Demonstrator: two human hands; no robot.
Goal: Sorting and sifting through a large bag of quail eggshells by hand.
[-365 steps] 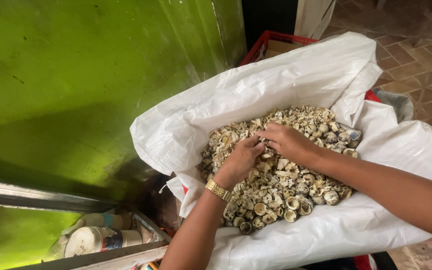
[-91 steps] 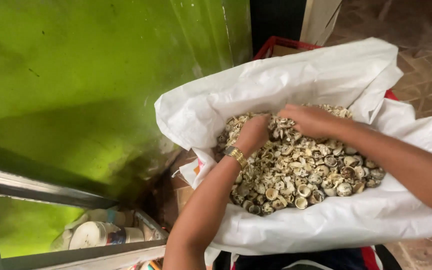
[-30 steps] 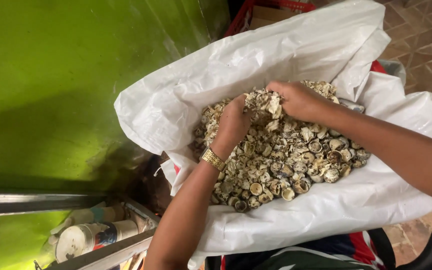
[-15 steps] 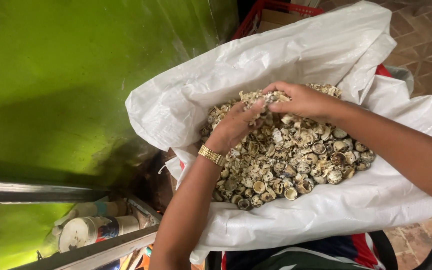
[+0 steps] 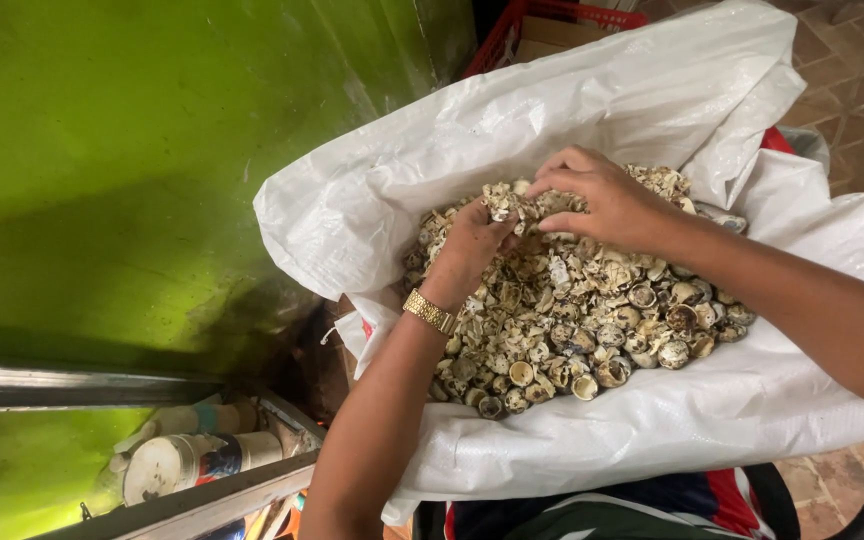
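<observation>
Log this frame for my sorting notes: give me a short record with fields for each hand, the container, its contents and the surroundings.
left hand: left hand, gold wristband, fingers curled around a clump of shells
right hand: right hand resting on the heap, fingers pinching at the same clump
container: white woven sack, mouth folded open
contents: pale broken shells, many cup-shaped
surroundings: green wall; red crate behind the sack; tins below, on the left

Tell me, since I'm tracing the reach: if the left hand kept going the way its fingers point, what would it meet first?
The left hand points up and right across the shell pile. It would probably meet the right hand first, whose fingers sit just beyond the shells pinched between them; depth is uncertain.
</observation>
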